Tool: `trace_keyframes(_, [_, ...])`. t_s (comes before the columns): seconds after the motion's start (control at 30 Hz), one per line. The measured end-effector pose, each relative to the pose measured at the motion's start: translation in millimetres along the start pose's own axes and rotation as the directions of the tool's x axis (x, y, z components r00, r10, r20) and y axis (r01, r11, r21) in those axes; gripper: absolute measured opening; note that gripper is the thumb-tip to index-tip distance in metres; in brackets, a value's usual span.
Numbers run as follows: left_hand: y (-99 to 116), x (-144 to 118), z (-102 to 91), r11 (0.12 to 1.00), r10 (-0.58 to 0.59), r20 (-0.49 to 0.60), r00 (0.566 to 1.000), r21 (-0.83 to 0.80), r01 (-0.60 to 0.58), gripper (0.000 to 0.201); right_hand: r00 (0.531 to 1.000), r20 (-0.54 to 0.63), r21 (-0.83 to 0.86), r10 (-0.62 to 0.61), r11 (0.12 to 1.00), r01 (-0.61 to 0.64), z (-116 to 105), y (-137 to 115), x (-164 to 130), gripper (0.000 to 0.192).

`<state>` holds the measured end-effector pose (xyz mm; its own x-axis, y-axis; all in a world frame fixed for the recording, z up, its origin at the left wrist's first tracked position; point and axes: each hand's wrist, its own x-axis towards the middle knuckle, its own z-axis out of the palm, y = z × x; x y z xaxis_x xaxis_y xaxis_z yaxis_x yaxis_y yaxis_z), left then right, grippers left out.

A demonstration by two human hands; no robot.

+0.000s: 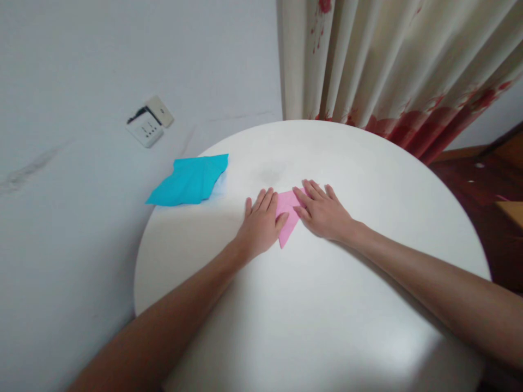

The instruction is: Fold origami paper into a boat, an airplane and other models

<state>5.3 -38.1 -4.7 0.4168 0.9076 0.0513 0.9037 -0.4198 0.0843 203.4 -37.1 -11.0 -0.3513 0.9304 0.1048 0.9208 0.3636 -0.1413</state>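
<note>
A small sheet of folded pink paper point(288, 206) lies flat on the white round table point(318, 305), one pointed corner toward me. My left hand point(261, 223) rests at its left edge, fingers stretched out and the thumb on the paper. Across the paper's right side lies my right hand point(322, 211), palm down with its fingers spread. Both hands press flat and partly hide the paper's edges. No grip closes around it.
Creased blue paper point(190, 179) lies at the table's left back edge. A white wall with a socket point(145, 129) borders the table on the left. Behind it hangs a cream and red curtain point(368, 71). At the far right is a brown surface point(512, 211).
</note>
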Motion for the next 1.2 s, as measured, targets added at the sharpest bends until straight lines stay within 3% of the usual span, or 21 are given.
trace_keyframes(0.17, [6.1, -2.9, 1.3, 0.984, 0.171, -0.011, 0.985, -0.043, -0.171, 0.053, 1.000, -0.007, 0.002, 0.000, 1.000, 0.000, -0.7, -0.4, -0.6, 0.061])
trace_keyframes(0.3, [7.2, -5.2, 2.4, 0.971, 0.227, 0.000, 0.974, -0.077, -0.226, 0.055, 1.000, -0.006, 0.008, 0.004, 1.000, -0.004, -1.1, -0.6, -1.6, 0.060])
trace_keyframes(0.47, [5.5, -4.5, 1.5, 0.973, 0.218, 0.003, 0.976, -0.080, -0.217, 0.055, 1.000, -0.007, 0.007, -0.007, 1.000, 0.007, -1.2, -0.6, -0.8, 0.059])
trace_keyframes(0.77, [4.3, -4.2, 4.5, 0.969, 0.231, -0.013, 0.973, -0.083, -0.231, 0.056, 0.989, -0.005, 0.028, -0.150, 0.988, 0.150, 0.4, 3.4, 3.3, 0.060])
trace_keyframes(1.0, [4.2, -5.0, 2.4, 0.972, 0.227, -0.004, 0.974, -0.067, -0.227, 0.056, 0.992, -0.011, 0.032, -0.126, 0.992, 0.126, 2.9, 5.2, 3.5, 0.061])
trace_keyframes(1.2, [5.0, -5.5, 1.7, 0.995, 0.102, 0.006, 0.995, 0.011, -0.102, 0.059, 0.997, -0.020, 0.016, -0.074, 0.997, 0.074, 4.3, 6.2, 3.4, 0.062])
